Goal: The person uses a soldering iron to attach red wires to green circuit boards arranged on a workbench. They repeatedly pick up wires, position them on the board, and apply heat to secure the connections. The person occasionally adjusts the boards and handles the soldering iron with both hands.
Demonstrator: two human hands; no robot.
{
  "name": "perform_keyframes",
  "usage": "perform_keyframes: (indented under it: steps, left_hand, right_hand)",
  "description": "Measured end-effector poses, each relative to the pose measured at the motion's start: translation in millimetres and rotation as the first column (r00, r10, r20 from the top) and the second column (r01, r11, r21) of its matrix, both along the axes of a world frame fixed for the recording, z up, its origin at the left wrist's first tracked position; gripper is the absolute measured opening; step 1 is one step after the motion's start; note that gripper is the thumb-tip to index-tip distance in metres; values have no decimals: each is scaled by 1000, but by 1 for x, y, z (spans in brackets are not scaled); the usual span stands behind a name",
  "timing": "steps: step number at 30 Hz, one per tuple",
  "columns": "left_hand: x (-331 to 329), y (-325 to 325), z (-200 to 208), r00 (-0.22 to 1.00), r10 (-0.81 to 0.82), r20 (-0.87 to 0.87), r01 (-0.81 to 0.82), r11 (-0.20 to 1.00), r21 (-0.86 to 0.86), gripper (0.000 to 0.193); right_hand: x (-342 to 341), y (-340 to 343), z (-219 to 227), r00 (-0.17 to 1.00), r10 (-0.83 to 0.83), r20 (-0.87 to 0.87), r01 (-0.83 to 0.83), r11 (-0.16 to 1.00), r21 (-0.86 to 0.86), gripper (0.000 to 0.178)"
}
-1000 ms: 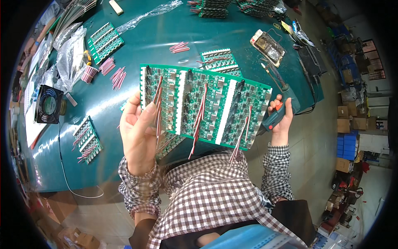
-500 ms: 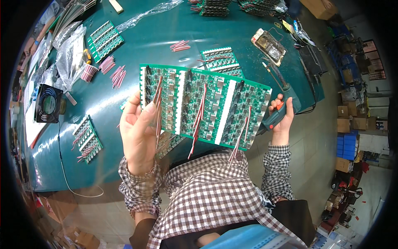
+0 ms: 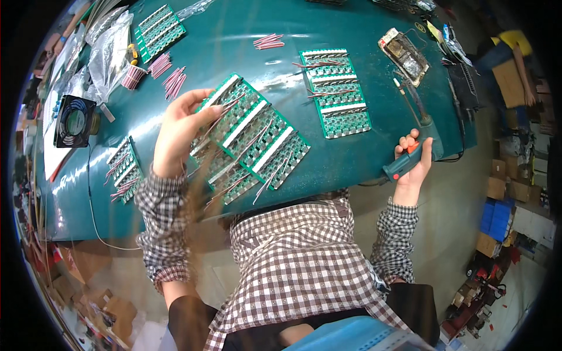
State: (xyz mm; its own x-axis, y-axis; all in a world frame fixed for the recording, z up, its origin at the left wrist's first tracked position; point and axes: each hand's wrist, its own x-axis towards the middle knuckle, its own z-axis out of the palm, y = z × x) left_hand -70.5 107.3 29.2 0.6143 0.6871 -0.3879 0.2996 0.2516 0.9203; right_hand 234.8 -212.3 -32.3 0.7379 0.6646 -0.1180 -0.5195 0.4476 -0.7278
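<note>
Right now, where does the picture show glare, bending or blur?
Head view: white glare streaks the left part of the green table; head view: the table's near edge bows, and the corners are black; head view: brownish, out-of-focus streaks show beside the left sleeve, while the right hand looks fairly sharp.

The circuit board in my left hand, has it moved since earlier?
Yes: the held board moved left, away from the rightmost board it had partly covered.
</note>
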Motion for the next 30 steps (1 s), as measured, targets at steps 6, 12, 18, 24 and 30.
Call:
perform_keyframes:
  steps: [6,12,18,24,30]
  left_hand:
    - [37,20,-23,999,-46,-7,46,999,20,40]
    - [70,35,-31,976,-134,-172,185,926,329,39]
    - [90,31,-35,982,-120,-148,156,952,265,36]
    - [100,32,-43,983,-91,-159,150,896,417,34]
    - [105,35,-61,992,-46,-120,105,829,549,33]
  right_hand:
    - [-2,-2,-1,999,29,-13,-29,999,44,40]
    - [-2,-5,-3,998,60,-18,-58,995,85,41]
    - [-3,-6,-4,995,92,-24,-89,991,103,42]
    - [-4,-6,-2,994,110,-13,-109,990,90,42]
    - [-5,-6,-2,996,85,4,-85,996,26,46]
